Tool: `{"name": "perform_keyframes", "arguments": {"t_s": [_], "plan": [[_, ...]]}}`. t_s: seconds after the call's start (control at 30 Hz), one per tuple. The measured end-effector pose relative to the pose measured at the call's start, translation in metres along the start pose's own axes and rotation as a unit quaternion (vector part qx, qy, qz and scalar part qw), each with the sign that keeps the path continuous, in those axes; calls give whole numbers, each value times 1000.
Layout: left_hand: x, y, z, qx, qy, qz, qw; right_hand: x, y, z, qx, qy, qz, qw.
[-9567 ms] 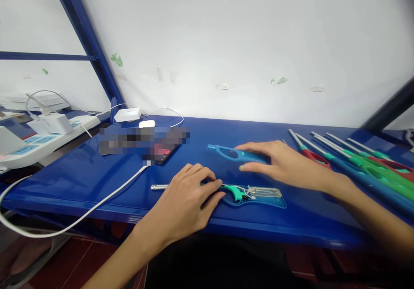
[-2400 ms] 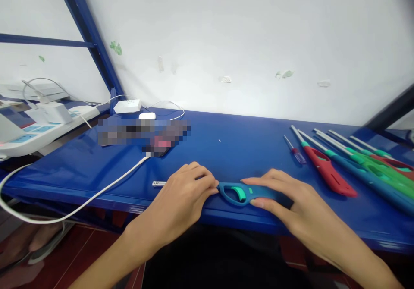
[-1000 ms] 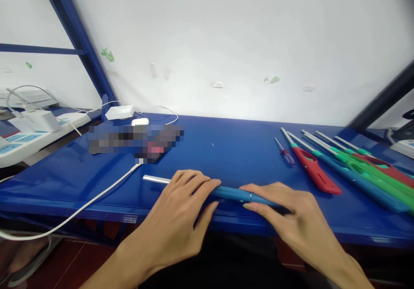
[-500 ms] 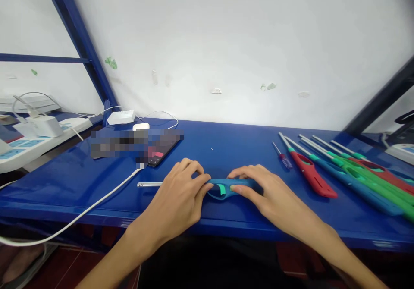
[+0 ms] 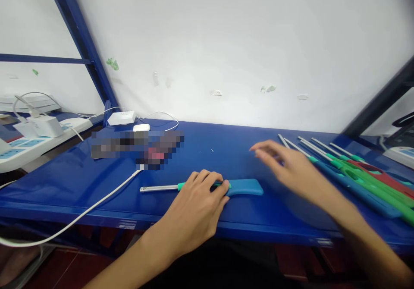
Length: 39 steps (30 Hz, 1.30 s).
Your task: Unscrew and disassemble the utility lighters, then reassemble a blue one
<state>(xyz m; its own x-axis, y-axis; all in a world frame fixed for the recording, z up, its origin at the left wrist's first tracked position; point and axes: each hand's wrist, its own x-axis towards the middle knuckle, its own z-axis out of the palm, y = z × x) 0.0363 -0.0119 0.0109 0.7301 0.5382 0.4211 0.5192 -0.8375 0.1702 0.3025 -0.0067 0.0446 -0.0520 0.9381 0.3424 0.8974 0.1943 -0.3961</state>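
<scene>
My left hand (image 5: 202,200) is wrapped over the middle of a blue lighter (image 5: 246,187) lying on the table. Its metal tube (image 5: 160,188) points left past a green collar, and the blue handle shows to the right of my fingers. Raised and slightly blurred, my right hand (image 5: 287,161) is to the right of that lighter, with thumb and fingers apart and nothing seen between them. It covers the red lighter and most of the small purple screwdriver lying there. More long lighters, among them a green one (image 5: 365,179) and a blue one (image 5: 355,190), lie at the right.
The blue table (image 5: 207,140) meets a white wall behind. At the left lie a partly blurred-out phone (image 5: 168,144) on a white cable (image 5: 97,205), a white case (image 5: 141,127) and a power strip (image 5: 69,127). A tiny white piece (image 5: 212,150) lies mid-table.
My right hand has let go of the blue lighter and moved right and up, over the screwdriver. My left hand has shifted slightly right along the lighter, now lying flatter with its handle exposed.
</scene>
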Motion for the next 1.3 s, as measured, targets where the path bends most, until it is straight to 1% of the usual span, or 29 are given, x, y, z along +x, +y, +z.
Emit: {"name": "perform_keyframes", "arguments": {"t_s": [0.07, 0.1, 0.13, 0.2, 0.3, 0.4, 0.5, 0.63, 0.73, 0.8, 0.87, 0.93, 1.0, 1.1, 1.3], "plan": [[0, -2, 0, -10, 0, -8, 1000, 15, 23, -13, -67, 17, 52, 996], [0, -3, 1, -14, 1, -14, 1000, 22, 36, -16, -99, 12, 70, 993], [0, -3, 1, -18, 1, -18, 1000, 28, 48, -17, -126, 3, 87, 988], [0, -4, 2, -24, 4, -23, 999, 35, 68, -11, -163, -20, 110, 980], [-1, -4, 3, -32, 8, -18, 999, 39, 87, 4, -180, -51, 105, 977], [-2, -3, 3, -32, 7, -15, 999, 41, 90, 9, -148, -87, 59, 983], [-3, -3, 3, -28, 8, -13, 999, 46, 81, 2, -88, -114, 10, 990], [-2, -4, 4, -23, 12, -7, 1000, 52, 57, -10, 15, -125, -39, 991], [-1, -4, 4, -20, 13, -5, 1000, 53, 36, -6, 67, -136, -83, 985], [0, -3, 4, -19, 11, -5, 1000, 54, 24, 4, 62, -118, -94, 987], [0, -3, 3, -21, 9, -6, 1000, 57, 15, 17, 29, -87, -99, 991], [0, -2, 3, -21, 10, -8, 1000, 62, 8, 28, -12, -75, -109, 991], [-1, -2, 3, -17, 13, -6, 1000, 70, 1, 36, -47, -81, -123, 988], [-1, -3, 4, -10, 17, -2, 1000, 85, -10, 42, -73, -96, -141, 983], [-2, -3, 4, -5, 15, -8, 1000, 118, -38, 55, -75, -130, -167, 974]]}}
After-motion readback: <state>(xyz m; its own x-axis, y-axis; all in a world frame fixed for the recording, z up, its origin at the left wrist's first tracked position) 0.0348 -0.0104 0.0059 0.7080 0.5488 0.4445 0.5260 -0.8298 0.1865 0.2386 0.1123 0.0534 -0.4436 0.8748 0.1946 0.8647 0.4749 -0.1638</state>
